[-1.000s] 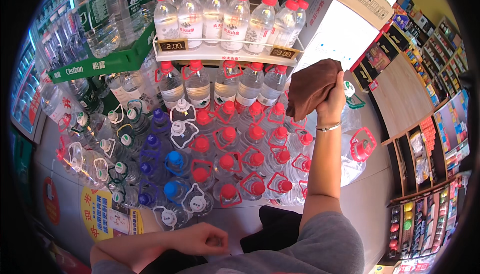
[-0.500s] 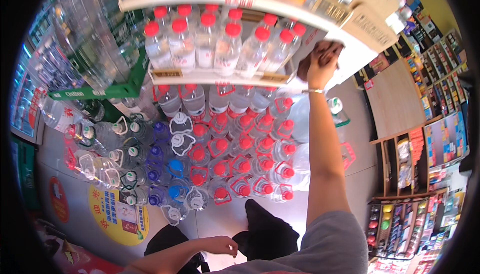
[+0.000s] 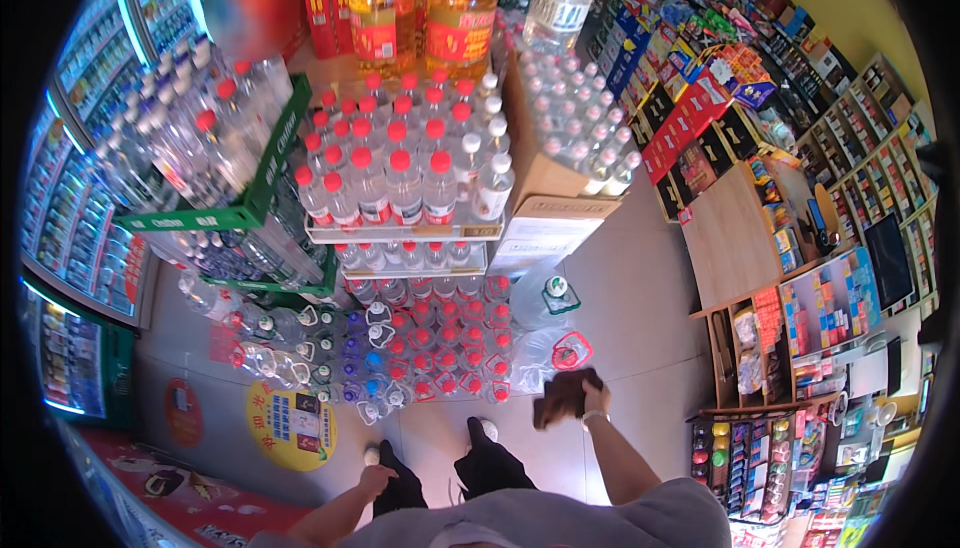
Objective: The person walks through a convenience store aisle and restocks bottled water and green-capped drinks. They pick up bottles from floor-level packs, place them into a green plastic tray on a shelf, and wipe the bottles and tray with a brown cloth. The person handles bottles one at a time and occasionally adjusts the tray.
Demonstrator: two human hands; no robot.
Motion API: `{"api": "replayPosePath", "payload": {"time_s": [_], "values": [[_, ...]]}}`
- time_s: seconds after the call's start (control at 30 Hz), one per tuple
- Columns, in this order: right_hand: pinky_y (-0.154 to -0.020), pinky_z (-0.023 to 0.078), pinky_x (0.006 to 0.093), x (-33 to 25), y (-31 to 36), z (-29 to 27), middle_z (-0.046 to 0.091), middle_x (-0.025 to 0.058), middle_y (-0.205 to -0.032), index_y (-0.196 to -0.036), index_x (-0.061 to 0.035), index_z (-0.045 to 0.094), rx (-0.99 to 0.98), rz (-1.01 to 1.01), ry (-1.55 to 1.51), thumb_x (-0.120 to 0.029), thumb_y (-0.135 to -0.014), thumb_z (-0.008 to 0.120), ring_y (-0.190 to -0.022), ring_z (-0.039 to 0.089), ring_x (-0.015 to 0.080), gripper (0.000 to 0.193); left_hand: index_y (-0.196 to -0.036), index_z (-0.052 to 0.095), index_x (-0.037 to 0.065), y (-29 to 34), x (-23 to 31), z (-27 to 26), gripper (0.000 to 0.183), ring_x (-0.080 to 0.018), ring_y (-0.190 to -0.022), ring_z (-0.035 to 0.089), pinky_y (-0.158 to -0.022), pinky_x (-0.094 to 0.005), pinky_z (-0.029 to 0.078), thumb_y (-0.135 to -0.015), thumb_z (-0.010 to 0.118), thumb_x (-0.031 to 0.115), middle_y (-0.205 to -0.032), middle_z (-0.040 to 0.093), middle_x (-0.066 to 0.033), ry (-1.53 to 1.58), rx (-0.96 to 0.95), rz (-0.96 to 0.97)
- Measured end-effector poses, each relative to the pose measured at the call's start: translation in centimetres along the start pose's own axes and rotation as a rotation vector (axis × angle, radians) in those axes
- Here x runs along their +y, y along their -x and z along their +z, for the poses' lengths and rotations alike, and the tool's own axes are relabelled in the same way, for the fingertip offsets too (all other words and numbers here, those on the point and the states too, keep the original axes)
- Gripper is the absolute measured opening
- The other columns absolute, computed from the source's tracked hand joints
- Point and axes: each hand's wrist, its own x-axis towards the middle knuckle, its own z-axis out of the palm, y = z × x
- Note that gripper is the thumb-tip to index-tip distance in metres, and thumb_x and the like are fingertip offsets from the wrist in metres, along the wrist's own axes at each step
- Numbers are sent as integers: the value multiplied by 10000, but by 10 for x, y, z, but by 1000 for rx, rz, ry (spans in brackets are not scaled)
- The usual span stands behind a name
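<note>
My right hand [image 3: 597, 398] is closed around a crumpled dark brown cloth [image 3: 562, 397], held low to the right of the display, over the floor. Nearest to it is a large clear jug with a red handle [image 3: 568, 350]. My left hand [image 3: 376, 480] hangs by my leg with its fingers loosely curled in and nothing seen in them. Ahead, a white shelf rack [image 3: 400, 232] carries several rows of clear water bottles with red caps [image 3: 401, 176]. Below it, big handled jugs with red caps [image 3: 447, 336] stand packed on the floor.
A green crate [image 3: 215, 216] of bottles stands at the left, before glass-fronted coolers [image 3: 95, 58]. An open carton [image 3: 560, 176] of bottles adjoins the rack, and amber oil jugs [image 3: 460, 23] stand behind. A wooden counter [image 3: 722, 238] and snack racks [image 3: 745, 458] line the right.
My right hand with the cloth has come down and back from the rack's right side. The view has pulled back and lifted, showing the rack's top and more of the shop.
</note>
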Motion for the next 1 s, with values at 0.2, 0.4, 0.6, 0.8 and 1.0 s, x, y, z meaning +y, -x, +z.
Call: {"api": "replayPosePath", "payload": {"time_s": [0.2,0.4,0.6,0.8,1.0], "values": [[-900,542,407,57,34,-168,703,177,-1096,-1125,-50,700,125,390,812,-314,-726,791,-1037,679,321,487,-953,736,134,61,81,20,253,-267,-752,672,-664,-389,532,-732,625,81,-757,677,-116,-967,396,535],[-721,570,502,100,51,-244,704,168,-1047,-1155,-44,669,435,598,282,-331,-839,713,-925,681,362,429,-1103,723,205,30,72,42,382,-282,-880,686,-759,-397,537,-730,645,176,-928,718,-113,-870,245,449],[-480,550,491,51,142,-246,697,171,-933,-1124,-13,637,545,535,-254,-280,-877,699,-681,677,352,369,-1011,717,124,6,59,-23,231,-231,-681,682,-624,-368,542,-805,684,223,-790,715,-108,-1115,127,581],[-367,496,467,87,181,-277,672,254,-854,-1099,13,592,232,825,-415,-462,-968,332,-566,650,379,558,-688,580,146,3,124,-100,169,-113,-457,446,-402,-277,351,-840,651,172,-578,498,-3,460,343,229],[-501,547,485,161,149,-317,685,220,-915,-1077,-22,629,364,730,53,-434,-917,460,-737,687,360,473,-729,587,124,-42,208,-19,138,-126,-528,494,-469,-281,401,-848,640,169,-607,515,-22,103,258,8]]}}
